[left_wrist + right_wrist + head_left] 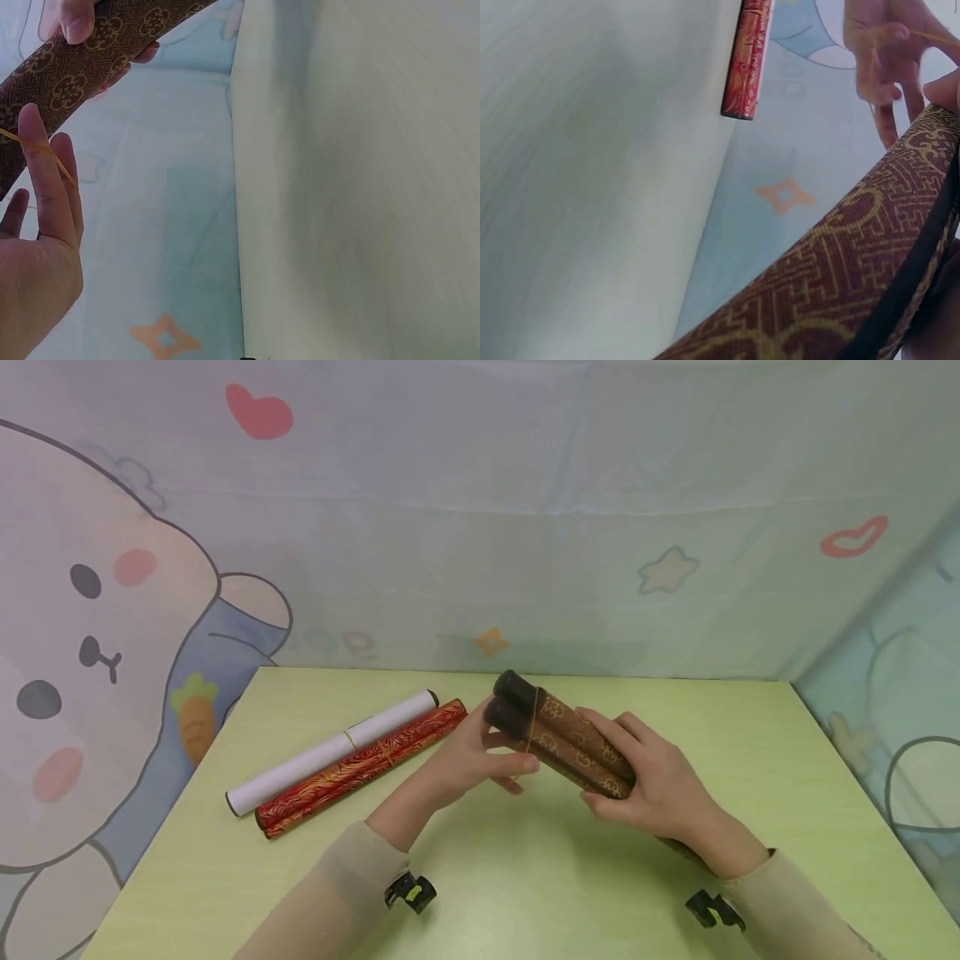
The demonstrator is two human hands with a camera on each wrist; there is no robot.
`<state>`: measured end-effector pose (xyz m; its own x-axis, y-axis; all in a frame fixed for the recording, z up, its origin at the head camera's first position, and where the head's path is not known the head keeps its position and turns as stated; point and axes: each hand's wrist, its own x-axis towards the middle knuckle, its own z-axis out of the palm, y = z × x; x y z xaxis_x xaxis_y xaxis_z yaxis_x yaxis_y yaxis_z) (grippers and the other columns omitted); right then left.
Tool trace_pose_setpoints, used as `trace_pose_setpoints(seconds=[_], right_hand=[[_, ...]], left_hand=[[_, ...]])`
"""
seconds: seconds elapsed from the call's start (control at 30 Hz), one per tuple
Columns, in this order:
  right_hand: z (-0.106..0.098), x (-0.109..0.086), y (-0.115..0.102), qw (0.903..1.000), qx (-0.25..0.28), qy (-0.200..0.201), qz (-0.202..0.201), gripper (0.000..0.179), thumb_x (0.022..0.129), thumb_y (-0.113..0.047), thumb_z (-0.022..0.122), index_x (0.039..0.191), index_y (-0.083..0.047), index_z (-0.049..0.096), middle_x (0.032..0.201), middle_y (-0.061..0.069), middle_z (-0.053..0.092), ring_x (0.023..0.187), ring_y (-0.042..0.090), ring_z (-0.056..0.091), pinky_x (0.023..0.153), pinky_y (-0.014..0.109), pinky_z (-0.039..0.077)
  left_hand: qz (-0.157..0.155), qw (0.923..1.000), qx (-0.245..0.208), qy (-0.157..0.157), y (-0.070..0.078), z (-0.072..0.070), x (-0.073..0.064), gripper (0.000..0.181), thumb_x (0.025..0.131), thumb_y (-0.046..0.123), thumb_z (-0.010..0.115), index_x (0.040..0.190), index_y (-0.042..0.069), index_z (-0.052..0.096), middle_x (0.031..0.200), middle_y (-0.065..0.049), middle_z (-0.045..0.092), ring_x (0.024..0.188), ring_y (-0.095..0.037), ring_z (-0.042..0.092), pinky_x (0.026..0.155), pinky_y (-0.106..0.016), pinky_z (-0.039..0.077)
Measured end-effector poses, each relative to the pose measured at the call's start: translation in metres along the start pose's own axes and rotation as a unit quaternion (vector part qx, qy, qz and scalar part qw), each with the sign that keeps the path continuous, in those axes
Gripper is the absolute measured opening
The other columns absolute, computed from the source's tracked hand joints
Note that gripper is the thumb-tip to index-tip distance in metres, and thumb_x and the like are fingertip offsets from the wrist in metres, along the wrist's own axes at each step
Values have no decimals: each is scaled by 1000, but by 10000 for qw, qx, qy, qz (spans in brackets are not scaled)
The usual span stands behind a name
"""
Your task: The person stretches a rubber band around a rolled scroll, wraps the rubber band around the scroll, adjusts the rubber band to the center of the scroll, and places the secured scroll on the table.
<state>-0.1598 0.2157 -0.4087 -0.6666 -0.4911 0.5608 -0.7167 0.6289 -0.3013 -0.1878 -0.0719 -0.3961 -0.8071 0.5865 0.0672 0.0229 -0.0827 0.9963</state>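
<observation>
My right hand [660, 777] grips two brown scrolls [573, 739] with gold flower patterns side by side, holding them tilted above the table. Their black knob ends point up and left toward my left hand [480, 756]. A thin orange rubber band [533, 718] crosses the scrolls near those ends. In the left wrist view, the rubber band [60, 161] runs stretched over the extended fingers [49, 187] of my left hand. The right wrist view shows the brown brocade [840, 262] up close, with the left hand [889, 60] beyond it.
On the table's left side, a white roll [322, 760] tied with a yellow band lies beside red and gold scrolls [360, 768], also banded. A printed cloth [465, 510] hangs behind the pale yellow-green table [510, 877], with another cloth wall [915, 710] at the right.
</observation>
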Motion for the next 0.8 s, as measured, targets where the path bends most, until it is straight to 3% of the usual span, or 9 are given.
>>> trace_pose_setpoints(seconds=[0.17,0.3,0.47,0.6,0.8], right_hand=[[0,-1,3,9998,-42,84,201,95,74,-31,84,161,-22,48,106,2,56,73,7,45,56,26,43],[2,-1,7,9994,-74,162,292,95,74,-31,85,161,-21,48,106,4,56,72,8,45,56,27,43],[5,1,12,9984,-86,237,503,94,75,-30,85,161,-20,47,106,5,55,74,10,46,57,30,44],[5,3,15,9974,-69,272,667,93,76,-29,86,161,-20,47,107,6,55,75,12,47,57,31,44],[3,9,15,9971,-93,313,689,93,78,-28,86,162,-20,45,109,9,57,76,14,48,58,34,44]], left_hand=[[-265,9991,310,91,0,1,-4,72,94,29,85,155,17,50,150,-10,55,107,-28,72,67,-51,65],[-429,9977,530,33,-2,2,-7,55,99,33,78,146,13,56,141,-9,61,90,-23,72,57,-35,59],[-488,9964,699,20,-2,1,-12,42,104,33,70,139,12,64,133,-10,70,77,-22,71,51,-29,53],[-615,9969,494,9,-1,1,-15,37,108,37,65,137,15,69,126,-11,71,72,-22,70,49,-27,49],[-720,9971,-180,-167,5,5,-19,44,111,43,56,134,7,69,117,-9,70,64,-17,62,47,-23,38]])
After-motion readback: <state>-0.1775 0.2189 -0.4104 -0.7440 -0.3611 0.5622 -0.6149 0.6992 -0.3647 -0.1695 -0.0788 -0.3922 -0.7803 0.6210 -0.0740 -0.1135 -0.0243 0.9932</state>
